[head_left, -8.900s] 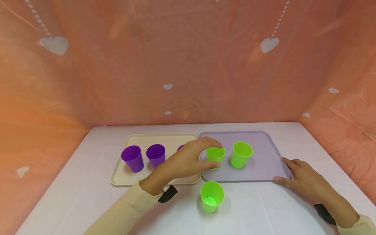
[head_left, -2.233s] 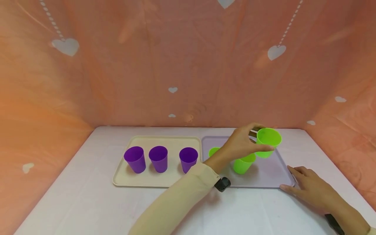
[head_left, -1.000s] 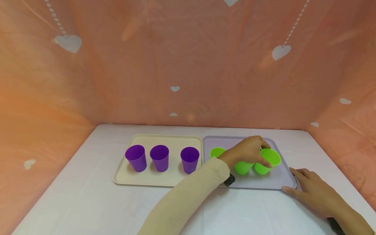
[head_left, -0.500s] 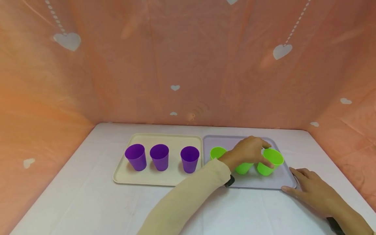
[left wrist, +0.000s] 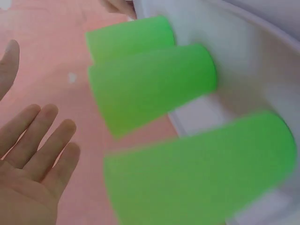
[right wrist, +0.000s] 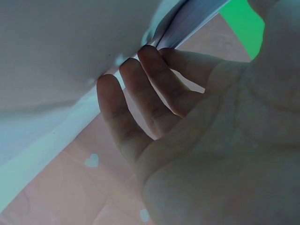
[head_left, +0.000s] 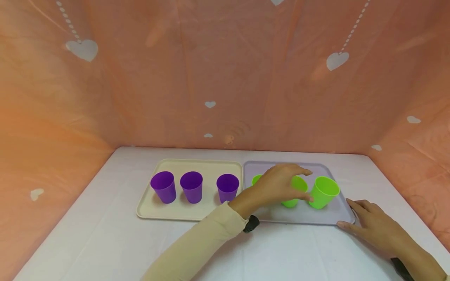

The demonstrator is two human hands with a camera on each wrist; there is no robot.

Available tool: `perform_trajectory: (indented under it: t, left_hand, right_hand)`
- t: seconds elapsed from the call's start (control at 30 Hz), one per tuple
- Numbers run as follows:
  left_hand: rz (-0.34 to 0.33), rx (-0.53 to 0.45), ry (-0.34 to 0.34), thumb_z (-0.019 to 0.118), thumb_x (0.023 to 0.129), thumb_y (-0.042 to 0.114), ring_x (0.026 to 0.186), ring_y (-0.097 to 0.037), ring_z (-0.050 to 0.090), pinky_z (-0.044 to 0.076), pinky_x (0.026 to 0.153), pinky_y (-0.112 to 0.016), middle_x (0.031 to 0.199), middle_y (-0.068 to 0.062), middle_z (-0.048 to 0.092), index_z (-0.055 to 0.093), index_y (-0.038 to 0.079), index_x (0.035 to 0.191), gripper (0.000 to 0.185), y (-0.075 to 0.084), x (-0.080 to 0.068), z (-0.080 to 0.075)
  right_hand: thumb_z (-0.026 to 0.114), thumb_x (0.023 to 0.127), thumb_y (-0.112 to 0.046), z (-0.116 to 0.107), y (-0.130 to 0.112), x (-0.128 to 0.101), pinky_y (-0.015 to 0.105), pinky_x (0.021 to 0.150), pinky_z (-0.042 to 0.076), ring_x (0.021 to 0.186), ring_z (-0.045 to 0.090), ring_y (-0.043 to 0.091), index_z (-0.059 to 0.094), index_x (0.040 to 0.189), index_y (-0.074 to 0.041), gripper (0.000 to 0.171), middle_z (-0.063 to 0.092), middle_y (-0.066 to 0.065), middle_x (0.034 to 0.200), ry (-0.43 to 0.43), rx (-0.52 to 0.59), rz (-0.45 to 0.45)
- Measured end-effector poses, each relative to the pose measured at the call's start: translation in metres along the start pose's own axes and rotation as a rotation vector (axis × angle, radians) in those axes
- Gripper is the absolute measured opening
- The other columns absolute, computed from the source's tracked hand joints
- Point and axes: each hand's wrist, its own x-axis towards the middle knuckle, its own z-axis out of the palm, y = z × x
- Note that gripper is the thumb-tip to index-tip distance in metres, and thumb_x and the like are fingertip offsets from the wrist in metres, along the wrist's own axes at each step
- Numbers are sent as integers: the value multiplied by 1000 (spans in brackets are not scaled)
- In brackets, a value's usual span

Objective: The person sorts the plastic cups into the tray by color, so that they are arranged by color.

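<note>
In the head view, three green cups stand in a row on the lilac tray (head_left: 318, 218). My left hand (head_left: 272, 185) is over the tray, its thumb and fingers spread around the middle green cup (head_left: 299, 183) and holding nothing. It partly covers the left green cup (head_left: 256, 179); the right green cup (head_left: 323, 193) stands beyond its fingertips. In the left wrist view, the left palm (left wrist: 28, 187) appears apart from the cups. My right hand (head_left: 372, 224) touches the tray's front right corner, with thumb at the front edge and fingers (right wrist: 152, 89) along the right side.
A cream tray (head_left: 190, 214) adjoins the lilac one on the left. It bears three purple cups: left (head_left: 164, 188), middle (head_left: 192, 188) and right (head_left: 227, 187). A white cloth (head_left: 105, 238) covers the table. Orange fabric (head_left: 225, 78) walls the back and sides.
The third green cup went from the table in front onto the right of the lilac tray. My left hand has let go of it and moved left. The right hand stays at the tray corner.
</note>
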Motion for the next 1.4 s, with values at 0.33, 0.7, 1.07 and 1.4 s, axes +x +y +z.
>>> perform_trajectory:
  t: [0.33,0.7,1.07,1.4]
  left_hand:
    - [73,-171,139,86,77,33,126,-16,59,48,108,-32,132,5,66,65,18,130,59,-36,-63,-39]
    - [87,-150,405,85,79,20,108,-16,65,56,94,-35,121,2,70,68,17,120,44,-81,-135,-81]
    - [-2,226,630,82,77,3,93,-2,58,46,80,-11,104,-3,70,70,11,115,40,-164,-229,-141]
    - [-204,486,384,64,95,12,108,-43,61,47,92,-57,113,-20,67,66,3,116,23,-226,-279,-139]
  right_hand:
    - [58,89,-66,-1,6,-4,73,89,43,122,45,49,41,146,6,94,46,30,137,-8,14,7]
    - [55,94,-63,-5,10,-13,75,90,40,125,41,50,40,147,4,87,43,31,139,-30,46,61]
    - [47,100,-55,-8,0,-9,71,93,41,124,44,49,45,145,3,73,47,30,138,61,5,6]
    - [49,101,-50,-27,12,2,69,95,37,122,40,53,46,142,3,67,47,33,135,164,-20,10]
